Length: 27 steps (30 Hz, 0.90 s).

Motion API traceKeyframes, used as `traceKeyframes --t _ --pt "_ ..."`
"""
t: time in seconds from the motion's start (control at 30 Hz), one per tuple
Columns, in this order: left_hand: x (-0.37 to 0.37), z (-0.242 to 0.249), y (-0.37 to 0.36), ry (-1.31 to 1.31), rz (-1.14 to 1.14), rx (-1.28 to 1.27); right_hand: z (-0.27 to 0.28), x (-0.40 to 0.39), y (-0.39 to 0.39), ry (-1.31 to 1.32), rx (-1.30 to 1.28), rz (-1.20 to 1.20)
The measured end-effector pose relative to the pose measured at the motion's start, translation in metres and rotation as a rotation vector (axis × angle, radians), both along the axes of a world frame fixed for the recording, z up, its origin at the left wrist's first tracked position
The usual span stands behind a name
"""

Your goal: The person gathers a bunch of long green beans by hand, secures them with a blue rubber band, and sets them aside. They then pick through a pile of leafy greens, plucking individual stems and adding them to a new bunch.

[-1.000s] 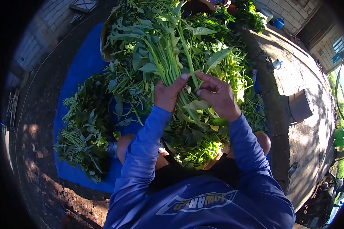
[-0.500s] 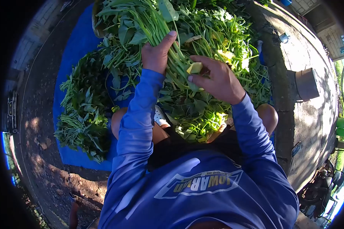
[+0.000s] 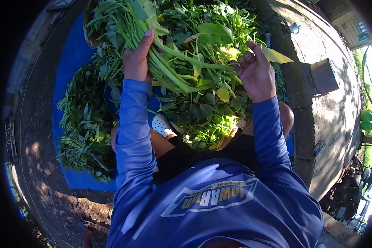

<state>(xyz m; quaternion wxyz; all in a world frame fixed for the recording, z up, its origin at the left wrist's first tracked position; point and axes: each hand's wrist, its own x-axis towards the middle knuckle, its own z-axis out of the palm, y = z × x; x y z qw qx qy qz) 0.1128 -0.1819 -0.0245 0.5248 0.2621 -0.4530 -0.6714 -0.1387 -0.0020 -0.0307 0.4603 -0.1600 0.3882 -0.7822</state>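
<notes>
My left hand [image 3: 138, 60] is wrapped round a bunch of water spinach [image 3: 169, 73], its long green stems slanting from the leafy top at upper left. To the right, my right hand [image 3: 258, 76] has its fingers curled in a pinch on a yellow leaf [image 3: 277, 56], which sticks out past the fingertips. One green stem [image 3: 213, 65] runs from the bunch to those fingers; whether it joins the leaf is hidden. Below both hands spreads a heap of loose greens [image 3: 206, 109] with some yellow leaves among them.
A blue tarp [image 3: 76, 180] lies under the greens. Stacked bundles of greens [image 3: 84, 140] are at left. A concrete ledge [image 3: 301, 95] runs along the right, with a cylindrical block [image 3: 325, 76] on it. My foot in a white perforated shoe [image 3: 162, 125] is below the heap.
My left hand has moved left with the bunch. My right hand has drawn away to the right, up from the stem ends, and a yellow leaf now shows in its fingers.
</notes>
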Motion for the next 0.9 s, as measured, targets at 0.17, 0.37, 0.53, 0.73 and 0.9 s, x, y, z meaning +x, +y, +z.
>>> traceKeyframes --t 0.17,0.37,0.53,0.73,0.9 --pt "-0.008 -0.005 -0.001 0.172 -0.033 -0.015 0.015 -0.015 0.001 0.296 0.012 0.218" --pt "0.006 0.003 0.000 -0.079 -0.081 0.001 0.027 0.009 0.015 0.797 0.464 0.633" --pt "0.007 0.004 -0.003 -0.029 -0.077 -0.003 0.025 0.022 0.028 0.742 0.473 0.726" --pt "0.007 0.004 -0.001 -0.043 -0.055 0.024 0.013 0.030 0.027 0.628 0.496 0.873" --pt "0.005 0.005 0.002 0.006 -0.021 -0.004 0.005 0.040 0.025 0.507 0.454 0.870"
